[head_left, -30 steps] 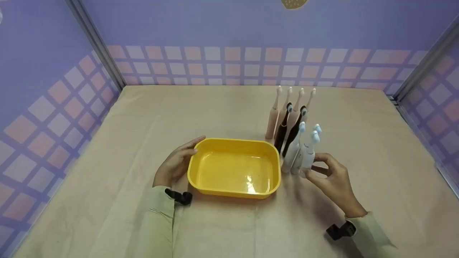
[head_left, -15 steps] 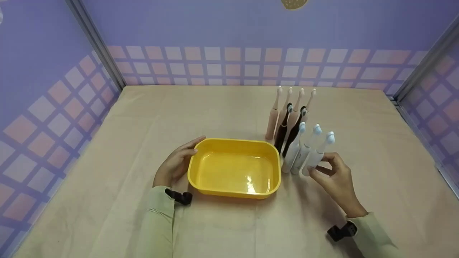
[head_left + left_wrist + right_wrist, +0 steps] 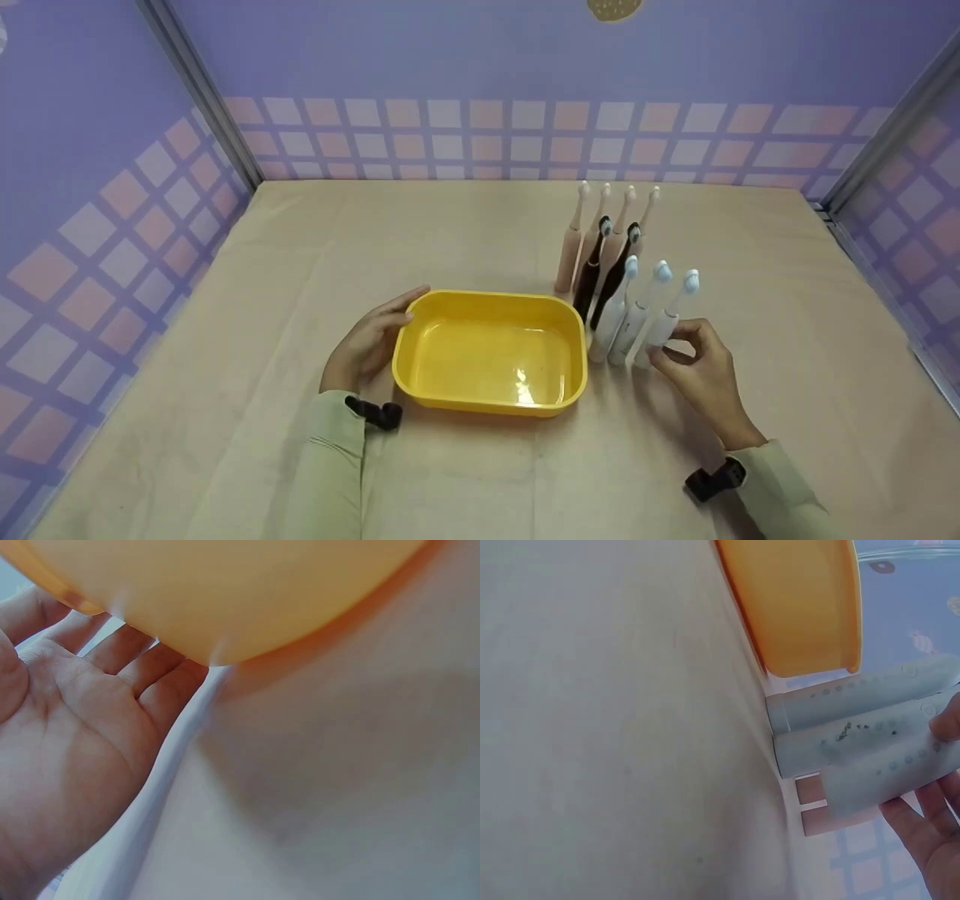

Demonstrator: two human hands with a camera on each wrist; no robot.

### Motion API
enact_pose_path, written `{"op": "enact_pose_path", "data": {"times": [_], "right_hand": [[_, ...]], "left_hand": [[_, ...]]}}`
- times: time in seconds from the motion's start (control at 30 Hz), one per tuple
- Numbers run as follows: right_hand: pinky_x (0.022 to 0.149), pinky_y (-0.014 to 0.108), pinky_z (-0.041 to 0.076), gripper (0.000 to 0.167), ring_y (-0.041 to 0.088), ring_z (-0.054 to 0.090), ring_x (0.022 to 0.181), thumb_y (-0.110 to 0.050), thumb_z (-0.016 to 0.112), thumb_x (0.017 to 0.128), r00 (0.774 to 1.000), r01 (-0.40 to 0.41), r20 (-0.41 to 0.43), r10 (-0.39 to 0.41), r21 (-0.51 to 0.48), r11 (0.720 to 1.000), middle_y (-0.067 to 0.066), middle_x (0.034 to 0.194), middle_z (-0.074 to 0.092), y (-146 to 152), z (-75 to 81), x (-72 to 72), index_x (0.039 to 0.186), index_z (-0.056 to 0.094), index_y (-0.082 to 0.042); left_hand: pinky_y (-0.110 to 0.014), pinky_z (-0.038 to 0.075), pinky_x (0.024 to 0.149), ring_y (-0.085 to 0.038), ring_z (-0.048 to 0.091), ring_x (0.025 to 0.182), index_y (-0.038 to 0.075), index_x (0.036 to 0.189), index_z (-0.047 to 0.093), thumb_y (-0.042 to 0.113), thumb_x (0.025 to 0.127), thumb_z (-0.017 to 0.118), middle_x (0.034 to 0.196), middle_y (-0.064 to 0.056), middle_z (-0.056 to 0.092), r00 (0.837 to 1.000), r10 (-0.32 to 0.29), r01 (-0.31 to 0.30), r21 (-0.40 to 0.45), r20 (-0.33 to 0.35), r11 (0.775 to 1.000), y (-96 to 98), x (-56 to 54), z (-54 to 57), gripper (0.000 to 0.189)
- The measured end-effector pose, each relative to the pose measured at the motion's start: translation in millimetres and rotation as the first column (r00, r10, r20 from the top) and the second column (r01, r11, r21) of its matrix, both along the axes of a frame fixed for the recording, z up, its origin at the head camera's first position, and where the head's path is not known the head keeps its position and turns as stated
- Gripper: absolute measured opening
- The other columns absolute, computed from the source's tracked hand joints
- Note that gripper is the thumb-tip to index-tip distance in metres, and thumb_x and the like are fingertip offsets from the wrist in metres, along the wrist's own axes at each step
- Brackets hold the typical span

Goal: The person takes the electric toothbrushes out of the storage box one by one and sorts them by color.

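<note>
My right hand (image 3: pixel 697 367) pinches a white electric toothbrush (image 3: pixel 663 328) between thumb and fingers. In the right wrist view, the base of this held toothbrush (image 3: pixel 870 780) looks slightly off the table. Two more white electric toothbrushes (image 3: pixel 630 334) stand upright just left of it. A yellow plastic bin (image 3: pixel 491 406) sits at the centre; its inside is bare. My left hand (image 3: pixel 367 345) rests against the bin's left end, fingers along the outer wall. The left wrist view shows the palm of the left hand (image 3: pixel 82 727) with fairly straight fingers touching the bin (image 3: pixel 247 600).
Behind the white ones stand two black electric toothbrushes (image 3: pixel 589 281) and a back row of several pink ones (image 3: pixel 570 259). A beige cloth (image 3: pixel 390 225) covers the table. Purple panels with a checked pattern (image 3: pixel 442 146) enclose the back and sides.
The white toothbrush in my right hand has shifted right, apart from the other two white ones, and leans slightly right. My left hand and the bin stay in place.
</note>
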State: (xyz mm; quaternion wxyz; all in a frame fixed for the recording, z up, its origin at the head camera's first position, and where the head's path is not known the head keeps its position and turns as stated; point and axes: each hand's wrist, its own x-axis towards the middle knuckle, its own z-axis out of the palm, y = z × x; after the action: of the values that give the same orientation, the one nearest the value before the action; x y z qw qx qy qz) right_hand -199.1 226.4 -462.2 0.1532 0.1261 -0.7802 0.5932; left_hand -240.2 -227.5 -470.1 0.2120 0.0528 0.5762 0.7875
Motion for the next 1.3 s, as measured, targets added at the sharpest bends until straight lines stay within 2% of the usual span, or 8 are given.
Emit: {"op": "enact_pose_path", "data": {"times": [0.23,0.53,0.87,1.1,1.3], "right_hand": [[0.084,0.017,0.053,0.031,-0.002,0.060,0.100,0.010,0.067,0.082,0.999,0.019,0.042,-0.021,0.048,0.999,-0.015,0.108,0.057,2.3,-3.1,-3.2,0.110,0.053,0.008],[0.089,0.018,0.051,0.035,0.002,0.059,0.105,-0.012,0.070,0.087,0.990,-0.005,0.143,-0.001,0.044,0.999,-0.005,0.110,0.058,5.3,-5.0,-5.3,0.112,0.050,0.001],[0.088,0.017,0.052,0.036,0.001,0.058,0.105,-0.012,0.070,0.087,0.989,-0.014,0.150,0.004,0.063,0.998,-0.007,0.112,0.057,4.1,-5.4,-6.1,0.113,0.050,0.002],[0.087,0.015,0.051,0.036,-0.001,0.057,0.105,-0.009,0.069,0.087,0.986,-0.025,0.169,0.011,0.081,0.996,0.000,0.113,0.058,2.5,-1.9,-4.9,0.116,0.050,0.003],[0.088,0.014,0.050,0.039,0.000,0.056,0.108,-0.015,0.070,0.087,0.983,-0.041,0.182,0.027,0.072,0.997,0.005,0.114,0.059,5.3,-6.9,-7.3,0.117,0.049,0.001]], "left_hand": [[-0.035,0.043,0.106,-0.025,0.046,0.132,0.016,0.151,0.033,0.007,0.099,0.041,0.150,-0.011,0.040,1.000,0.001,-0.001,0.002,0.003,1.000,0.1,-0.2,-0.1,0.054],[-0.034,0.044,0.105,-0.024,0.048,0.130,0.016,0.151,0.033,0.007,0.099,0.042,0.148,-0.011,0.042,1.000,-0.008,0.008,0.004,-0.007,1.000,-0.3,-0.1,-0.1,0.054],[-0.034,0.044,0.106,-0.024,0.047,0.131,0.016,0.151,0.033,0.009,0.099,0.044,0.148,-0.011,0.042,1.000,-0.015,0.015,-0.002,-0.008,1.000,-1.3,-0.7,-1.5,0.054],[-0.034,0.043,0.106,-0.024,0.046,0.132,0.015,0.151,0.034,0.009,0.099,0.044,0.149,-0.010,0.041,1.000,-0.004,0.004,-0.002,-0.001,1.000,-0.9,-1.1,-2.7,0.054],[-0.034,0.044,0.105,-0.025,0.046,0.132,0.015,0.151,0.033,0.009,0.099,0.045,0.149,-0.011,0.041,1.000,-0.004,0.004,0.003,0.001,1.000,-0.2,-0.7,-1.1,0.054]]}}
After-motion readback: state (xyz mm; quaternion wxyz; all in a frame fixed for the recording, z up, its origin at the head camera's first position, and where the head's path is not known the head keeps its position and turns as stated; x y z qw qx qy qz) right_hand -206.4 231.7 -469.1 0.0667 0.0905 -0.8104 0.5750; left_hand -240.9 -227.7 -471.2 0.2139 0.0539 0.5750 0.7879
